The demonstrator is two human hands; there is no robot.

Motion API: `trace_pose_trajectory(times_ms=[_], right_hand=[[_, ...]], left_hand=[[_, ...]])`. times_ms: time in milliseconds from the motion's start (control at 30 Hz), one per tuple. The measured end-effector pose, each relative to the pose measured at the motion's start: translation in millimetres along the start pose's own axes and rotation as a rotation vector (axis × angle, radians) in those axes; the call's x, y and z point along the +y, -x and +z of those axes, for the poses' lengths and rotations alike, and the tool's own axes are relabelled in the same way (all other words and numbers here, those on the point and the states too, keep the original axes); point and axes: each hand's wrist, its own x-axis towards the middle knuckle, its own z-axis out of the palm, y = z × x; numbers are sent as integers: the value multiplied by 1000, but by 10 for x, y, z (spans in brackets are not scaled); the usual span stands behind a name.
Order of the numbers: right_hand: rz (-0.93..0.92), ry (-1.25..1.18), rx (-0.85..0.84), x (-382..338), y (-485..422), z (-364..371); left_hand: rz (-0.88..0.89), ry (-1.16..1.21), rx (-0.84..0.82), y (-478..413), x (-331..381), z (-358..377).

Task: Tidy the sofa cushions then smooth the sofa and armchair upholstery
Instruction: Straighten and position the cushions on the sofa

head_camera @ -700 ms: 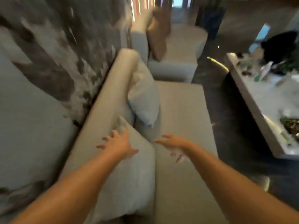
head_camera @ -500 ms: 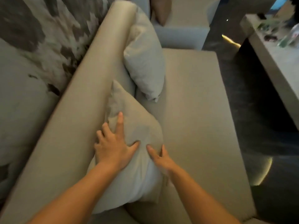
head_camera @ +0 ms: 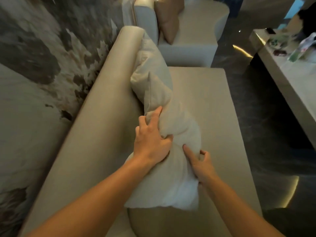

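Near cushion (head_camera: 172, 151) now lifted, bunched; left hand (head_camera: 151, 142) and right hand (head_camera: 201, 164) clench its creased pale fabric above sofa (head_camera: 213, 108).

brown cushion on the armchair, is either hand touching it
No, the brown cushion stands untouched on the armchair, while the left hand and right hand both grip the near cushion.

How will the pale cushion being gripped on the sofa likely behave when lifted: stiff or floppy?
Probably floppy: the pale beige fabric cushion bunches deeply where the left hand and right hand squeeze it. Likely light, since its filling dents under the fingers. Its loose ends may sag.
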Motion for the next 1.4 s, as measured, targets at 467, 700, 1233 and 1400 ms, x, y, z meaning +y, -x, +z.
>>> trace_pose_trajectory(times_ms=[467,700,1233,1400], right_hand=[[117,355,-196,610,-439,1211],[164,350,-54,261,-471,1254],[167,-867,-190,-1245,-2363,1852],[181,-1047,-204,-1095,-2572,2106]], left_hand=[[-210,-216,-251,-138,-1504,108],[-137,-366,-494,-710,-1316,-209],[-36,-727,-101,-3267,-519,269],[202,-592,-89,-3471,-935,351]])
